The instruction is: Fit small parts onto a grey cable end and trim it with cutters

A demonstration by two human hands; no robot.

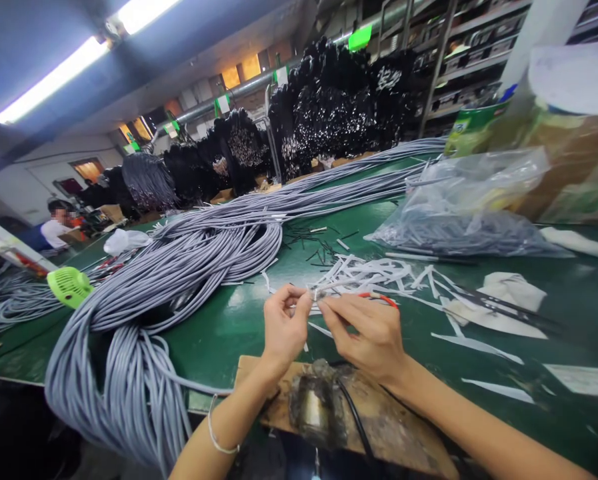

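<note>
My left hand (286, 323) is closed, thumb and forefinger pinching a thin pale wire end (315, 294). From the right, my right hand (363, 330) pinches at the same spot, its fingertips almost touching the left ones. A thin red wire (381, 297) sticks out behind my right knuckles; whether it joins the pinched end is hidden. One grey cable (203, 387) runs from the big bundle (179, 260) to behind my left forearm. Below my hands, a crusted metal pot (316, 407) is fixed on a wooden board (393, 420).
Loose white strips (373, 270) and short black pieces lie beyond my hands. Dark tweezers (503, 307) rest by a crumpled cloth (516, 293) at right. A clear plastic bag (469, 213) stands behind, and a green fan (70, 287) at left. Another person (56, 227) sits far left.
</note>
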